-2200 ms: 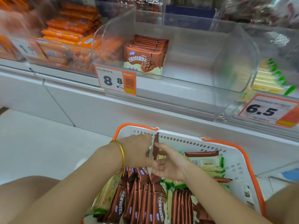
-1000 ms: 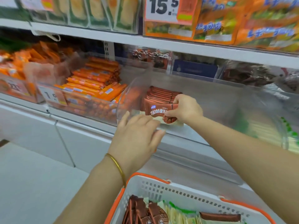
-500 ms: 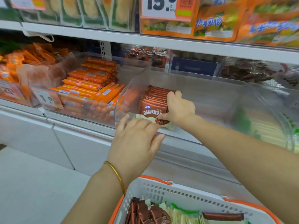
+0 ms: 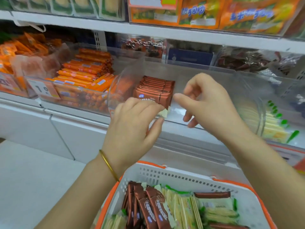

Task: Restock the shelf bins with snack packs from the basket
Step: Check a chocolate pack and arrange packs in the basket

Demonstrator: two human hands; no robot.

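Observation:
A row of brown snack packs (image 4: 155, 90) stands upright at the left of a clear shelf bin (image 4: 115, 86). My left hand (image 4: 132, 124) rests with fairly straight fingers against the bin's front wall, just below the front pack. To the right of the row hovers my right hand (image 4: 208, 103), its fingers loosely curled around nothing. Below them the white basket (image 4: 181, 177) with an orange rim holds more brown packs (image 4: 148, 210) and green-and-cream packs (image 4: 214, 210).
Left of the clear bin sits a bin of orange sausage sticks (image 4: 85, 70) with a price tag (image 4: 41, 88). Cream-and-green packs (image 4: 274, 123) fill the bin on the right. An upper shelf carries orange boxes (image 4: 198, 14). A white cabinet front (image 4: 74, 129) runs below.
My right hand has let go of the brown pack it set into the row and pulled back to the right, empty. My left hand stays on the bin's front.

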